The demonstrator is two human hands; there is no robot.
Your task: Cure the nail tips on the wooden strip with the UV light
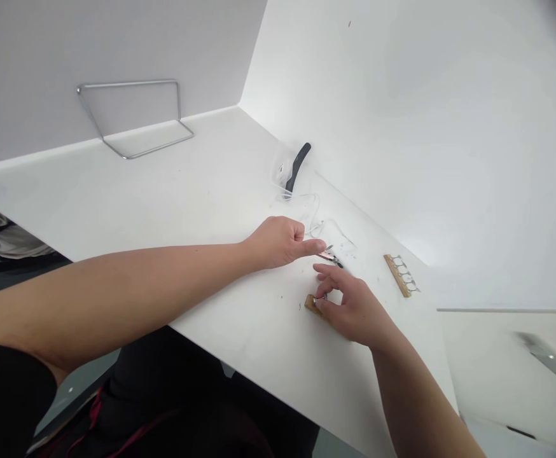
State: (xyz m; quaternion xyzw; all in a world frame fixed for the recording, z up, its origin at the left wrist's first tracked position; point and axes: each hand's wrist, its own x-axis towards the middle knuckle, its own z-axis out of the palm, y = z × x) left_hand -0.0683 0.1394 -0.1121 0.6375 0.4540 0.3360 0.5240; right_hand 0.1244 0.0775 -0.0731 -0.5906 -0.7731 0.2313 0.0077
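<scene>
My left hand reaches in from the left with its fingers curled and its thumb stretched toward a small pair of pink-handled cutters lying on the white table. A thin metal tip shows just past the thumb, and I cannot tell whether that hand holds it. My right hand curves over a small wooden strip, its fingertips on it. Farther right lies a wooden strip with metal rings. Beyond the hands are a white cable and a black-handled tool on a clear plastic bag.
A bent metal wire stand sits where the table meets the back wall. White wall panels rise behind the table. A lower white surface lies past the right table edge, and dark clothing shows below the near edge.
</scene>
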